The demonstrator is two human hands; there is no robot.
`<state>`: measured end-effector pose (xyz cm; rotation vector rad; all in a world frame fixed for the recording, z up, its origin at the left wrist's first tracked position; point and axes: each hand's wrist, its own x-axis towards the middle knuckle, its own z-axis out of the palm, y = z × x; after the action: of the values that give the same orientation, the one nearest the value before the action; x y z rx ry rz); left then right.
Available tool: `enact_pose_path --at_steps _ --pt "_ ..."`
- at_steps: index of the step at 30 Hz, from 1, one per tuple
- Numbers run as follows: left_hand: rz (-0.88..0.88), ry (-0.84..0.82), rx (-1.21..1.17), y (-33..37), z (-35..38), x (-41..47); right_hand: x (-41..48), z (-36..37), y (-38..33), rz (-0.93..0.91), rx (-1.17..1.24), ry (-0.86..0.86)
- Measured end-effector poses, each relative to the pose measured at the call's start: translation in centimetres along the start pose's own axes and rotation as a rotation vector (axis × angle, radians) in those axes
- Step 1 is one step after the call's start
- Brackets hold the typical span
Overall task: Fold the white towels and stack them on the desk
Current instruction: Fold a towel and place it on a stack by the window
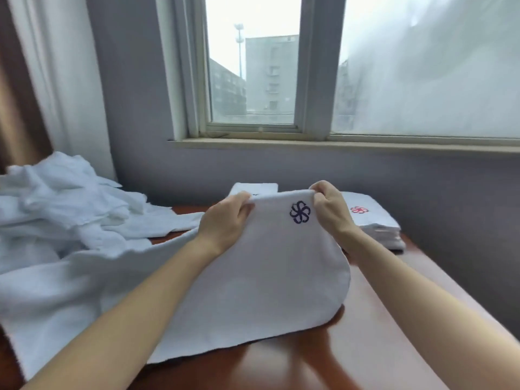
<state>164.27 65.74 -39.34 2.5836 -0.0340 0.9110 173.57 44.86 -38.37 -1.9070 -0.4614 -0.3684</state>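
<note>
A white towel point(261, 280) with a dark blue flower emblem lies partly on the brown desk point(365, 347). Its far edge is lifted off the desk. My left hand point(225, 220) pinches that raised edge on the left of the emblem. My right hand point(330, 209) pinches it on the right. Behind the right hand stands a stack of folded white towels point(377, 229) with a red emblem on top. Another folded stack point(253, 188) peeks out behind the lifted edge.
A loose heap of unfolded white towels point(62, 209) covers the desk's left side. A grey wall and window sill point(337, 143) run close behind the desk. A curtain point(56, 80) hangs at the left.
</note>
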Motion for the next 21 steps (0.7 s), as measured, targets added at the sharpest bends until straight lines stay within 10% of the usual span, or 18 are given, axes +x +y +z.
enact_pose_path --at_steps 9,17,21 --pt "0.17 0.066 -0.136 5.4 0.5 3.0 1.7 -7.3 -2.2 -0.089 -0.049 0.181" --pt "0.015 -0.885 -0.174 7.8 6.6 -2.2 -4.7 -9.5 4.1 0.227 -0.748 -0.374" --pt "-0.068 -0.989 -0.247 8.8 8.1 -3.8 -7.7 -9.5 5.1 0.427 -0.87 -0.582"
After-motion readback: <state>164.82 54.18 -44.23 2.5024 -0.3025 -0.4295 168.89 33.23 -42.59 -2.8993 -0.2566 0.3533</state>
